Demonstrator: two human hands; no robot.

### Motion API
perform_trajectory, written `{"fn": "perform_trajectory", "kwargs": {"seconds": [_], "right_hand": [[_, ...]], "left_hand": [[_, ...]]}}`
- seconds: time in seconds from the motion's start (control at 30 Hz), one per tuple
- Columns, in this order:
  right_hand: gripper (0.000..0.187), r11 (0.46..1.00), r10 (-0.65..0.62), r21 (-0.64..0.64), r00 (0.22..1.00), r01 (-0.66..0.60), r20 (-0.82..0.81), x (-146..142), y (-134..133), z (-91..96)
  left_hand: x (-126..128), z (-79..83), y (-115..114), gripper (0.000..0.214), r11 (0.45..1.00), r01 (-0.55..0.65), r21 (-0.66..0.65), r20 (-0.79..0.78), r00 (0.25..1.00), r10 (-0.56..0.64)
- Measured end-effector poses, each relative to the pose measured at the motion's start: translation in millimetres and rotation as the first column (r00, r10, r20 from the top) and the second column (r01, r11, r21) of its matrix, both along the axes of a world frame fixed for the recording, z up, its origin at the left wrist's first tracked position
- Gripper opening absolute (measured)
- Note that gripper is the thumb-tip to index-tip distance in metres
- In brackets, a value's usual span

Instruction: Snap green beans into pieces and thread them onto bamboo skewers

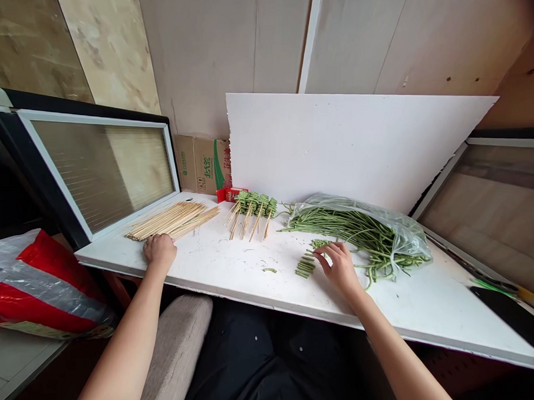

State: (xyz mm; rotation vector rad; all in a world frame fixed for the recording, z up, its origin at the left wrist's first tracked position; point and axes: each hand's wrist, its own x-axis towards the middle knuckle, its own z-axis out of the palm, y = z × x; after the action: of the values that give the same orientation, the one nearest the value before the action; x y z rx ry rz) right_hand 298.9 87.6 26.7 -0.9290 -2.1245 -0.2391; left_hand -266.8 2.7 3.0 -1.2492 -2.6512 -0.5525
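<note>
Tabletop (228, 269) — white, scuffed — bears skewers (171, 219) and beans (328, 223) before panelled wall (211, 50).

A food-prep corner, home or shop unclear: from the chair (177, 340), sticks (172, 218) lie at eleven o'clock, bean skewers (260, 205) at twelve, bagged beans (349, 226) at one, with framed panes (104, 169) at ten and two.

A white board (349, 144) and wall panels (211, 50) rise behind the white tabletop (228, 269), a black-framed glass pane (104, 169) to its left, a grey armrest (178, 349) by its near edge.
</note>
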Motion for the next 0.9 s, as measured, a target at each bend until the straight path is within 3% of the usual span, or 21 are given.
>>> {"fn": "perform_trajectory", "kwargs": {"seconds": [0.1,0.23,0.37,0.5,0.6,0.7,0.8,0.9], "right_hand": [[0.021,1.000,0.007,-0.009,1.000,-0.007,-0.019,-0.1,-0.2,0.9],[0.025,0.996,0.025,-0.080,0.993,-0.034,-0.113,-2.5,-4.0,3.1],[0.033,0.984,0.011,-0.165,0.958,-0.061,-0.286,-5.6,-6.3,3.7],[0.047,0.968,-0.059,-0.244,0.905,-0.050,-0.421,-4.9,-4.1,4.8],[0.051,0.931,-0.135,-0.355,0.827,-0.082,-0.545,-0.8,-2.0,8.7],[0.054,0.869,-0.214,-0.461,0.705,-0.178,-0.677,6.9,-0.2,14.8],[0.054,0.817,-0.255,-0.494,0.582,-0.298,-0.772,18.1,1.6,21.3],[0.049,0.763,-0.270,-0.491,0.483,-0.421,-0.833,29.2,2.2,26.4]], "left_hand": [[4.9,3.3,-3.2,0.032,0.997,-0.046,0.061,-0.061,0.997,0.050],[9.9,10.3,-6.3,0.029,0.981,-0.021,0.194,-0.078,0.996,0.037],[17.5,27.0,-0.9,0.025,0.943,0.083,0.322,-0.020,0.997,-0.081],[44.7,51.4,8.9,0.029,0.873,0.234,0.428,0.012,0.964,-0.264],[81.7,64.9,13.2,0.031,0.788,0.402,0.466,-0.025,0.897,-0.442],[124.9,66.1,14.7,0.028,0.707,0.537,0.459,-0.016,0.801,-0.598],[161.6,53.1,16.3,0.026,0.642,0.639,0.422,0.086,0.677,-0.731],[184.5,29.8,19.7,0.030,0.538,0.746,0.393,0.113,0.541,-0.833]]}}
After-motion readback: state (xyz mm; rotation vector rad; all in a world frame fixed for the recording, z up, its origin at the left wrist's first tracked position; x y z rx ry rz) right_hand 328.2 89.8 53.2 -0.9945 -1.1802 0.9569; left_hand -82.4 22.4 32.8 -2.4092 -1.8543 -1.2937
